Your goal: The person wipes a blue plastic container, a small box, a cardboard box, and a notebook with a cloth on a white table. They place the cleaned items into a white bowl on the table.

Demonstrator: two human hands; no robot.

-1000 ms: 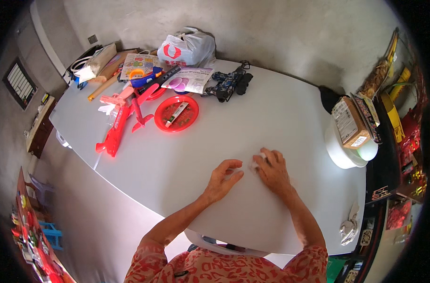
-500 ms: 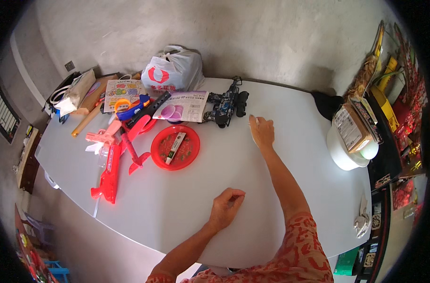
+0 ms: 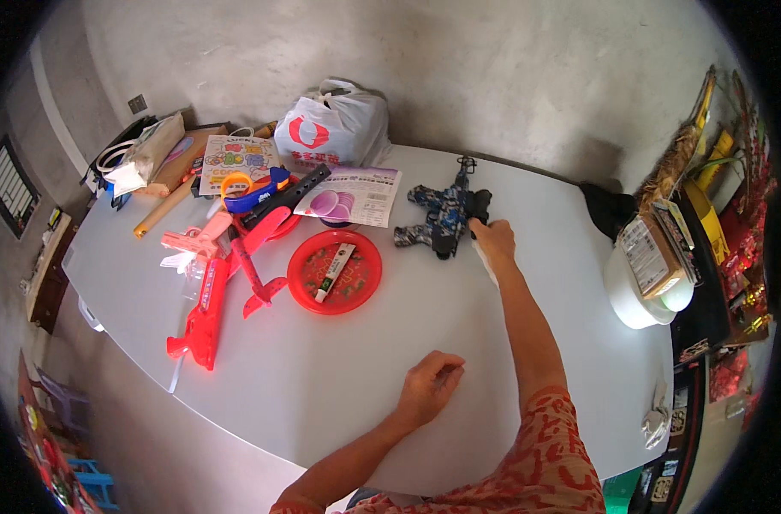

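My right hand (image 3: 493, 240) reaches far across the white table (image 3: 493, 343) and closes on the rear end of a blue-and-black camouflage toy gun (image 3: 442, 214) lying there. Near the table's front edge rests my left hand (image 3: 429, 385), fingers curled loosely on the bare top and holding nothing. A red plate (image 3: 335, 272) with a white tube on it lies left of the toy gun.
Red and pink toy guns (image 3: 215, 291) lie at the left. A white-and-red plastic bag (image 3: 335, 128), printed leaflets (image 3: 352, 195) and a bag (image 3: 142, 154) crowd the far left. A white helmet-like object with a box (image 3: 652, 274) sits at the right edge.
My right hand has stretched further forward and taken hold of the camouflage toy gun. My left hand has stayed near the front edge. The view has shifted closer to the table.
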